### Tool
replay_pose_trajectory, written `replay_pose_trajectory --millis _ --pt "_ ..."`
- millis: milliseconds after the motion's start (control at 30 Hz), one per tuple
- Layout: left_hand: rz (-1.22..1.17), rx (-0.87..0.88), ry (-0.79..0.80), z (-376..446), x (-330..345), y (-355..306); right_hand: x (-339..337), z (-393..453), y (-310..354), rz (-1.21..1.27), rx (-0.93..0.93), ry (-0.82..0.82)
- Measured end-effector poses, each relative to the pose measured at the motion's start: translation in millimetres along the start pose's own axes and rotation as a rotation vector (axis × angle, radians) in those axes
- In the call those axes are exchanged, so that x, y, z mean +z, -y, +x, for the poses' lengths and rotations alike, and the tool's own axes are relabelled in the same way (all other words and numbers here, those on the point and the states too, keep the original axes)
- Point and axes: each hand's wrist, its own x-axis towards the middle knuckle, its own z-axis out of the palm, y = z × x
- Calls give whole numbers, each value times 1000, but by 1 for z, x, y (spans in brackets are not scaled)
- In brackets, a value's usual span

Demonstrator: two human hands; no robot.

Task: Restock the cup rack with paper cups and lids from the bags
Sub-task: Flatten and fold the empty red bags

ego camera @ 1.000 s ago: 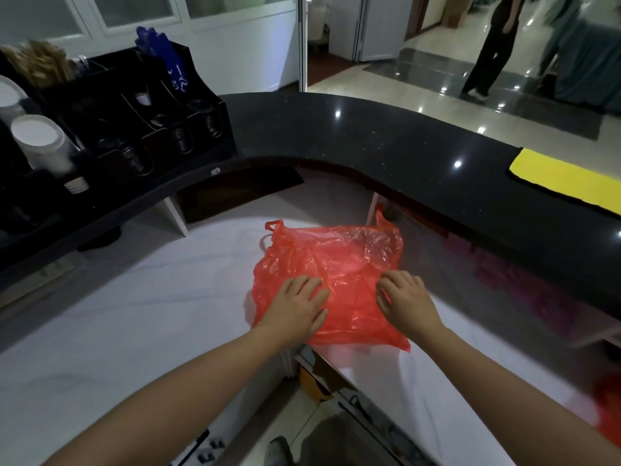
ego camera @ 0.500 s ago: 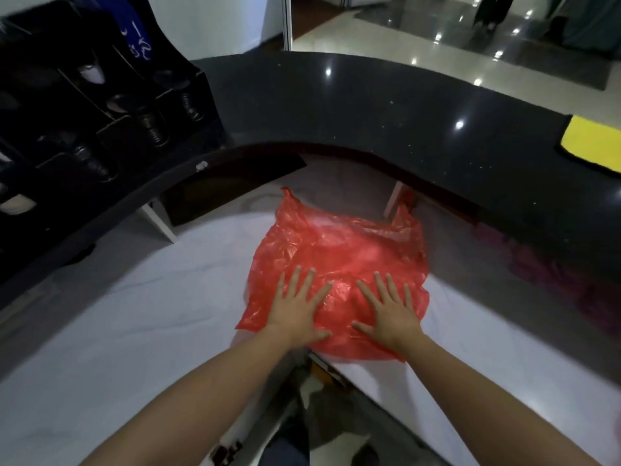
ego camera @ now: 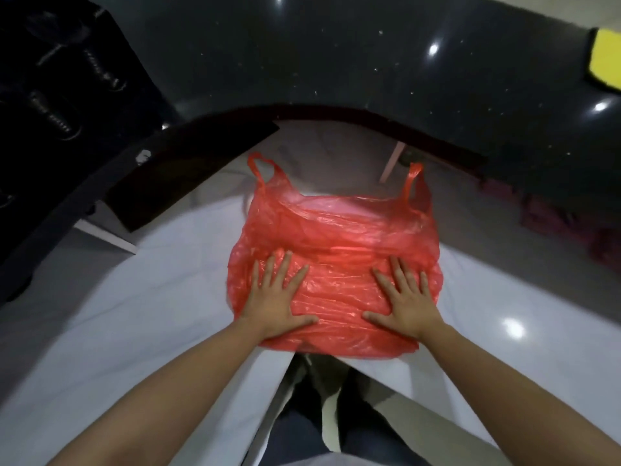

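A red plastic bag (ego camera: 332, 264) lies flattened on the white counter (ego camera: 134, 314) at the centre of the frame, its near edge hanging slightly over the counter's front edge and its two handles pointing toward the top of the frame. A second ago it was bunched into a rumpled lump; it now spreads wider and flatter, with both handles drawn out. The left hand (ego camera: 279, 297) presses palm-down on the bag's lower left part, fingers straight and spread apart. The right hand (ego camera: 405, 297) presses the lower right part the same way, fingers splayed; a second ago both hands had curled fingers set closer together. The black cup rack (ego camera: 57, 82) sits at the upper left on the dark raised counter (ego camera: 336, 55). A yellow cloth (ego camera: 605, 58) shows at the upper right edge.
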Motion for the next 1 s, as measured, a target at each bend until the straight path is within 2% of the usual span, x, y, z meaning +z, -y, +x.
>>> replay_pose_trajectory --millis 67,133,233,433,600,733,800,900,933,1000 --pt "-12 55 -49 -6 -5 -9 -10 -3 7 25 17 -15" --pt "-16 93 -108 -16 -9 -23 -18 -10 21 109 28 -123" --pt "-29 40 -90 -27 -6 -39 -18 -19 53 194 -60 -235" --pt "1 -32 79 -33 17 -42 32 -30 57 101 -84 -100" --pt "80 34 16 -48 32 -33 44 -55 34 -29 -96 -138" --pt "-25 63 -3 -54 27 -30 41 -55 34 -13 -88 -114" --pt "-48 93 -75 -52 16 -29 31 -52 36 14 -94 -174" --pt "-1 134 -323 -29 -11 -25 -5 -35 41 5 -113 -392" --pt "18 109 -393 -18 -22 -23 -19 -27 43 10 -105 -473" --pt "40 24 -436 5 -43 -15 -45 -6 42 26 -55 -591"
